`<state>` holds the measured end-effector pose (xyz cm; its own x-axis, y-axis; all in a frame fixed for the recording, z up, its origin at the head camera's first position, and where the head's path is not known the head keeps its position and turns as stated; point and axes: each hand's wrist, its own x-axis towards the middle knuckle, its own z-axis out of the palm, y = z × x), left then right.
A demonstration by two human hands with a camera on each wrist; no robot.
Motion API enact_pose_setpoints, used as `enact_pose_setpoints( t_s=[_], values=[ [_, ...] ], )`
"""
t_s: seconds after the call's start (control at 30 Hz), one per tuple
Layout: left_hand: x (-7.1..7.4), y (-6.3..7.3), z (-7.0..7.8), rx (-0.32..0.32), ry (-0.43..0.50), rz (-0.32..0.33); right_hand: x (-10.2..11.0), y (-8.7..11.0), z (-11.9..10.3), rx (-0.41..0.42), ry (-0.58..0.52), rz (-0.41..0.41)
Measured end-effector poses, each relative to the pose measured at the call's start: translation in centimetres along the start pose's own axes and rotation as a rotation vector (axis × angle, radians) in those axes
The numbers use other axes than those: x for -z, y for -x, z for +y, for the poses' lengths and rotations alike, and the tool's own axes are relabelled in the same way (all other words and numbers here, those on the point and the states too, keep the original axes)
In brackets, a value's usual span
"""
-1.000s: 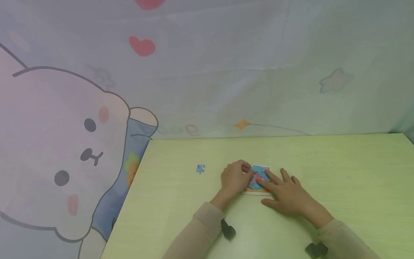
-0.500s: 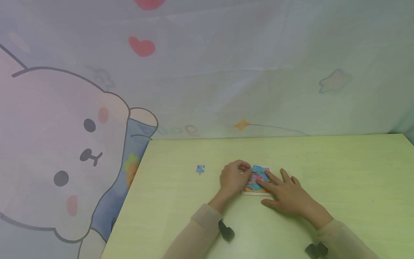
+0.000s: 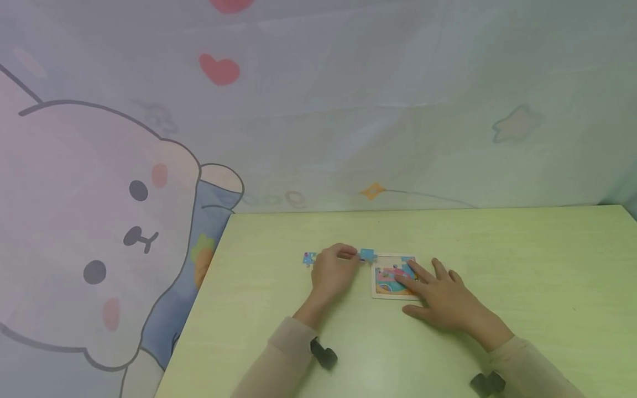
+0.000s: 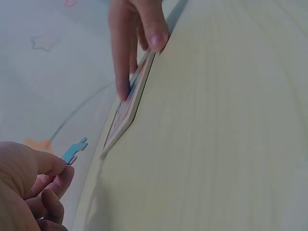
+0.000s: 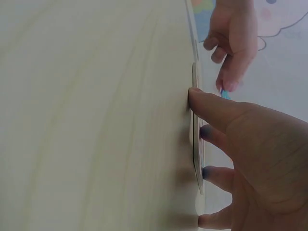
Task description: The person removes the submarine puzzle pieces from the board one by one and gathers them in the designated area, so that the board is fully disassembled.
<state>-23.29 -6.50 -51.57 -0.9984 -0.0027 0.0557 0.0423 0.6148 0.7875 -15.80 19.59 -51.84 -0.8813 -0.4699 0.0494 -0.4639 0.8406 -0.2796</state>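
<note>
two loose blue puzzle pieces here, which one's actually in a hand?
The blue piece beside the puzzle board, pinched in the left hand. The other piece lies flat on the table, left of that hand.

A pale green table (image 3: 522,276) stood against a cartoon curtain (image 3: 348,110), its bear (image 3: 99,232) at far left.

- L hand (image 3: 332,272) moved left off the puzzle board (image 3: 393,278), now pinching a blue piece (image 3: 367,254) lifted from it.
- Board's top-left slot now bare.
- L hand now near loose piece (image 3: 309,258).
</note>
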Motion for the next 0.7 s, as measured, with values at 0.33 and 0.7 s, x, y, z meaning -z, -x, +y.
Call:
enact_pose_setpoints(
  t_s=[0.33, 0.7],
  values=[
    [3.7, -0.7, -3.0, 0.061, -0.054, 0.052, -0.2, -0.1, 0.1, -0.004, 0.001, -0.007],
    [5.6, -1.1, -5.1, 0.097, -0.115, 0.058, 0.2, 0.0, -0.2, -0.018, -0.007, -0.015]
  ],
)
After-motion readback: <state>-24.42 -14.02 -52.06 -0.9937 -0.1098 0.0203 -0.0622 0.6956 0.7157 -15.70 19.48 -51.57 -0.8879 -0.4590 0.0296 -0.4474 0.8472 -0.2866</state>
